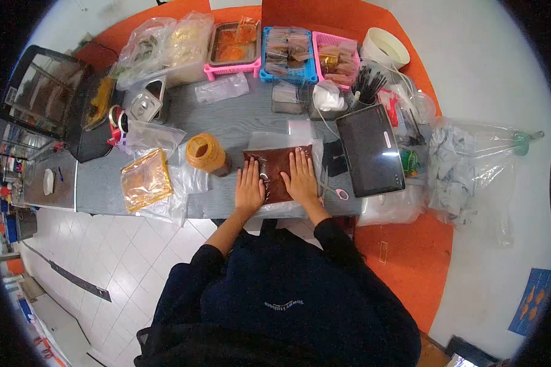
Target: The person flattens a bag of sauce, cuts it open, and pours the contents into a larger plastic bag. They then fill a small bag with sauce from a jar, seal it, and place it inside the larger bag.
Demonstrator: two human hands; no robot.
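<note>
A flat clear bag of dark red-brown contents [277, 174] lies on the grey table in front of me. My left hand [249, 186] rests flat over its left edge, fingers stretched out. On its right side lies my right hand [301, 178], also flat with the fingers extended. Clear plastic sheets [263, 139] show around the bag. Left of my left hand stands an open jar with orange-brown contents [206, 154]. Scissors with pink handles [341, 194] lie to the right of my right hand. A flat bag of orange-yellow contents [147, 178] sits farther left.
A black tablet [371, 150] stands at the right, beside a large clear bag [468, 177]. Along the back are a pink basket with a metal tray [232, 46], a blue basket [288, 76], another pink basket [335, 79] and a white tub [386, 49]. Metal containers [146, 105] stand back left.
</note>
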